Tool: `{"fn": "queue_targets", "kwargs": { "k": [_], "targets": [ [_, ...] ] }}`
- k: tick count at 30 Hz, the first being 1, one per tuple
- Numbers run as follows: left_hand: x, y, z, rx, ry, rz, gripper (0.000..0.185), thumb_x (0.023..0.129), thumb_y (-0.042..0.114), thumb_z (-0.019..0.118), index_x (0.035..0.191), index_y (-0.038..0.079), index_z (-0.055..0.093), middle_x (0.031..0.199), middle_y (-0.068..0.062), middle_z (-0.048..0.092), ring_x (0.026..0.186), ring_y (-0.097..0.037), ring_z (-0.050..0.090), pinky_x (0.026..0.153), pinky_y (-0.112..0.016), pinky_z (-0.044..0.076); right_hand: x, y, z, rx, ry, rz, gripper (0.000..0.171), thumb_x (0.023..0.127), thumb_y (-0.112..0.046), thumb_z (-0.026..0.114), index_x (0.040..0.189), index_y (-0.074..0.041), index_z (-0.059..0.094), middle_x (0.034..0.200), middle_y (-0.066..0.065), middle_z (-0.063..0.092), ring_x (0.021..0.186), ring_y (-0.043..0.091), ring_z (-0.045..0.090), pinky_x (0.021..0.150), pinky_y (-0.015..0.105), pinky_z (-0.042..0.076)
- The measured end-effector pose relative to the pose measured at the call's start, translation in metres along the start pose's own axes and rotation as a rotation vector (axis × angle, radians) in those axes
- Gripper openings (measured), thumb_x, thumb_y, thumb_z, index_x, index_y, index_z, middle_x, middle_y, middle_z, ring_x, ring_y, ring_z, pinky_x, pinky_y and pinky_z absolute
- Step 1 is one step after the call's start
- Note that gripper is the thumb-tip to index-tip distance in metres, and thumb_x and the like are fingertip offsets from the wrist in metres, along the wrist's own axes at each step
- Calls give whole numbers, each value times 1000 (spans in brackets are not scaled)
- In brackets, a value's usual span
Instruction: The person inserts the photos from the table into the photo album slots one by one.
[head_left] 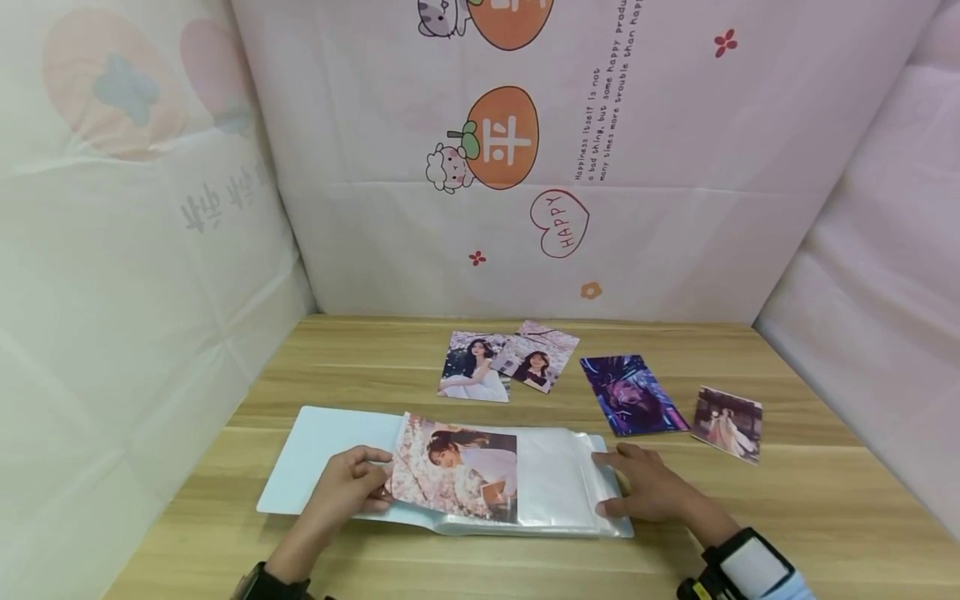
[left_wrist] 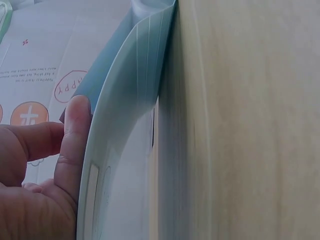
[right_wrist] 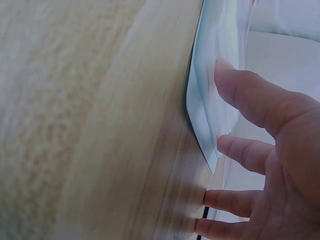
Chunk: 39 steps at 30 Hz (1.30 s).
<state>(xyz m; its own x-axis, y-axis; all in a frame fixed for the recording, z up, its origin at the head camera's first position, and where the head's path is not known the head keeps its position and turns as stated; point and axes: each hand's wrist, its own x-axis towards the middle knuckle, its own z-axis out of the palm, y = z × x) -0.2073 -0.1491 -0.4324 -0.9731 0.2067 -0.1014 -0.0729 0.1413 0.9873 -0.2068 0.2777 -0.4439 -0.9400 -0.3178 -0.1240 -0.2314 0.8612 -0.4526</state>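
Observation:
An album with a pale blue cover (head_left: 322, 442) lies spread out, its clear pocket page (head_left: 558, 475) on the right. A photo print (head_left: 457, 467) of a person among pink blossoms overlaps the left part of that page. My left hand (head_left: 347, 487) pinches the print's left edge between thumb and fingers, over the blue cover. At the album's right edge, my right hand (head_left: 648, 486) rests its thumb and forefinger on the clear pages. In the right wrist view, the lower fingers (right_wrist: 232, 202) of that hand reach down to the wooden table beside the album.
Behind the album lie a print (head_left: 472, 367) of a person in white and two overlapping blossom prints (head_left: 536, 362). A purple-blue print (head_left: 633, 396) and a smaller print (head_left: 727, 425) of robed figures lie right. White patterned cloth (head_left: 660, 242) surrounds the wooden table (head_left: 360, 362).

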Motion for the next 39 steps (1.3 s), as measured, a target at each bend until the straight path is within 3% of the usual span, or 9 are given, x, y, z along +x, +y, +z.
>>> {"fn": "queue_targets", "kwargs": {
  "k": [8,28,39],
  "targets": [
    [5,-3,8,1,-28,-5,35,88,0,56,120,-12,48,74,-11,62,63,-21,62,56,-31,55,0,0,0,0,8,-4,78,70,-48,74,132,-7,51,134,36,33,119,58,28,90,71,25],
    [8,-1,18,-2,-67,-29,37,86,3,61,118,-12,50,68,-10,62,57,-17,60,53,-28,54,1,1,0,-12,9,-13,77,71,-49,74,132,-8,51,133,35,34,119,57,29,90,70,26],
    [11,0,23,20,-100,-13,38,82,-1,61,117,-12,50,71,-12,64,60,-21,63,54,-28,54,-1,-3,-2,-8,1,-16,76,71,-46,74,132,-7,51,133,36,33,118,58,29,89,71,27]
  ]
}}
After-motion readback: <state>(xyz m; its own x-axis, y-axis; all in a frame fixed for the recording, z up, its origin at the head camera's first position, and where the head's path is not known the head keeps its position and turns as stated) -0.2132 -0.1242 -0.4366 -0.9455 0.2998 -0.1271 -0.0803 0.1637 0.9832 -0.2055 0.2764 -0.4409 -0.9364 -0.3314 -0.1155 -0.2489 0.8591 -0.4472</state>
